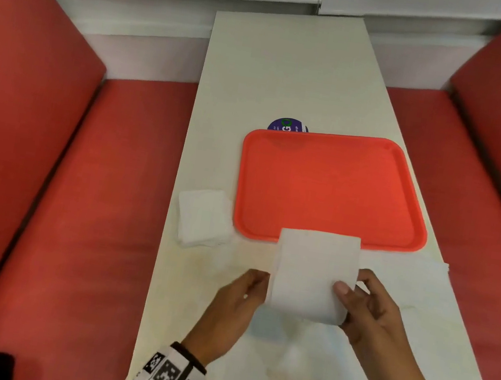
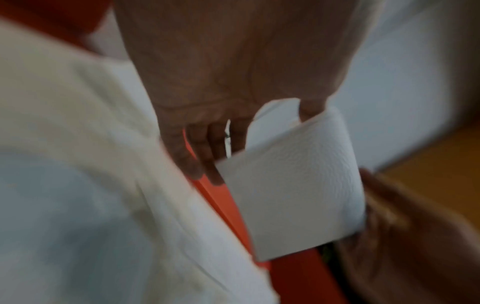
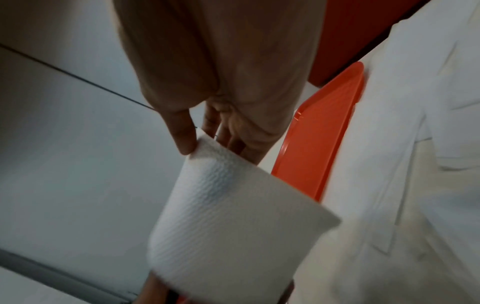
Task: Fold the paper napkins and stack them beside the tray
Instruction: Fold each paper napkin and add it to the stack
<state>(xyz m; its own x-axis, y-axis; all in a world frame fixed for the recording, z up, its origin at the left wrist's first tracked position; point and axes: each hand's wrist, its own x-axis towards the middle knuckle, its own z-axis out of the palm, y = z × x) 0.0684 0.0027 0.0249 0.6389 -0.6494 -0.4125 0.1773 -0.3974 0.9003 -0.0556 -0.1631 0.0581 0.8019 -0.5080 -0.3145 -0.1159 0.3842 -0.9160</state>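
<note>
Head view: both hands, left hand [image 1: 237, 298] and right hand [image 1: 377, 309], pinch one white paper napkin [image 1: 311, 273], half-folded. A folded white stack [image 1: 203, 217] lies beside the orange plastic tray [image 1: 334, 186], near the table's [image 1: 280, 70] left edge; unfolded napkins [image 1: 408, 278] appear to remain.

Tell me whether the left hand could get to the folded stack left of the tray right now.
Probably yes: bare table lies between the left hand and the folded stack, but it holds one side of the napkin and must first let go.
</note>
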